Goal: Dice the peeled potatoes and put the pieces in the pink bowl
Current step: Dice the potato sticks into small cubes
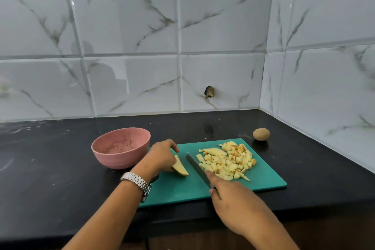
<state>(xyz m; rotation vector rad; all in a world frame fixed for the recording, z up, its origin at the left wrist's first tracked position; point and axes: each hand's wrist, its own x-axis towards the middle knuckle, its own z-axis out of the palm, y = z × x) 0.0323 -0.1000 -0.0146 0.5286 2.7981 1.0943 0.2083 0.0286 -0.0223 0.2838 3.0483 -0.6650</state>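
A green cutting board (267,180) lies on the black counter. On its right half sits a heap of diced potato (229,162), with a larger potato slice (213,150) at the heap's far edge. My left hand (162,156) holds a potato wedge (180,167) on the board's left part. My right hand (233,199) grips a knife (197,166); its blade rests on the board between the wedge and the heap. The pink bowl (121,147) stands left of the board with no potato pieces in it.
A whole unpeeled potato (261,134) lies on the counter behind the board's far right corner. Tiled walls close off the back and the right side. The counter's front edge runs just below the board.
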